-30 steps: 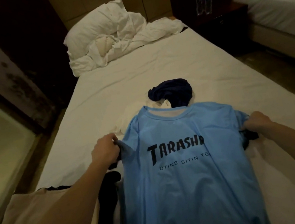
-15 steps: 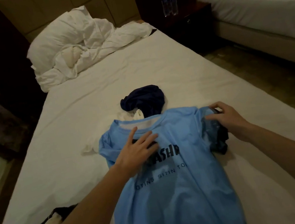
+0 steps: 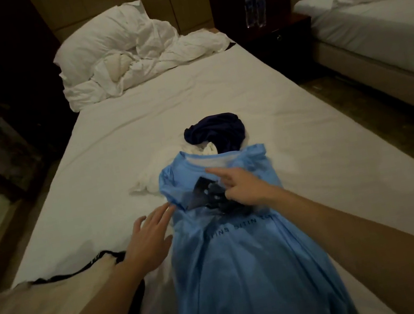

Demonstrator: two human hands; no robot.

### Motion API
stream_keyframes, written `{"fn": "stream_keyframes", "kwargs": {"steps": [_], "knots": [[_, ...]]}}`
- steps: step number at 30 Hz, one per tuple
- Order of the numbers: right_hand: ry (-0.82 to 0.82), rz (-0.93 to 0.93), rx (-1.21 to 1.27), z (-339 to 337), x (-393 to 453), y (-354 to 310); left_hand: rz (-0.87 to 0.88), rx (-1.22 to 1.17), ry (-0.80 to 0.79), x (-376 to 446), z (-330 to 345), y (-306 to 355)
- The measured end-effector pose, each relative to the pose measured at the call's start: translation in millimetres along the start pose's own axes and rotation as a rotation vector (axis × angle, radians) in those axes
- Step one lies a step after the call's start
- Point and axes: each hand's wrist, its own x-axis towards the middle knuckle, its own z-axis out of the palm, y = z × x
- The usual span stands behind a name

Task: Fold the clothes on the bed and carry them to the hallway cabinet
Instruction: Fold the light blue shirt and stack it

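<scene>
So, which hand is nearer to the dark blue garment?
Right. The right hand lies on the blue shirt, just below the dark blue garment; the left hand is lower, at the shirt's left edge.

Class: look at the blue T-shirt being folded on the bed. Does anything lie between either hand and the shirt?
Nothing visible does. The right hand rests directly on the blue T-shirt, and the left hand touches its left edge. Both hands are flat and open.

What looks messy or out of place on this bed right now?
Beyond the blue T-shirt being folded, a dark navy garment and a white one lie crumpled and unfolded. At the head of the bed, the white duvet is bunched in a heap against the pillow.
</scene>
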Motion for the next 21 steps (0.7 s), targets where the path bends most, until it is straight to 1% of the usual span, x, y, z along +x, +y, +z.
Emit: {"fn": "stream_keyframes", "kwargs": {"steps": [1, 2, 3, 5, 6, 8, 10, 12, 13, 14, 16, 17, 20, 21], "knots": [[0.001, 0.005, 0.035, 11, -6, -4, -0.034, -0.048, -0.054, -10, -1, 0], [0.043, 0.005, 0.051, 20, -14, -4, -0.056, -0.106, -0.103, -19, -2, 3], [0.119, 0.008, 0.038, 27, -25, -1, -0.064, -0.165, -0.138, -27, -2, 7], [0.279, 0.049, -0.08, 36, -54, 9, -0.081, -0.256, -0.219, -42, -5, 21], [0.329, 0.084, -0.125, 41, -73, 17, -0.105, -0.295, -0.262, -54, -5, 30], [0.361, 0.199, -0.169, 47, -110, 40, -0.139, -0.341, -0.337, -73, -2, 51], [0.331, 0.363, -0.314, 60, -150, 63, -0.17, -0.38, -0.389, -104, 6, 70], [0.321, 0.552, -0.465, 73, -188, 77, -0.259, -0.455, -0.384, -140, 21, 84], [0.36, 0.63, -0.479, 80, -205, 81, -0.311, -0.473, -0.355, -157, 26, 91], [0.417, 0.668, -0.445, 87, -221, 84, -0.342, -0.488, -0.316, -174, 30, 97], [0.5, 0.695, -0.322, 99, -246, 91, -0.372, -0.534, -0.285, -198, 40, 107], [0.506, 0.705, -0.273, 104, -254, 97, -0.39, -0.574, -0.281, -209, 43, 113], [0.424, 0.697, -0.278, 116, -275, 98, -0.46, -0.614, -0.235, -241, 38, 137], [0.409, 0.684, -0.281, 121, -282, 96, -0.468, -0.584, -0.267, -250, 35, 143]]}}
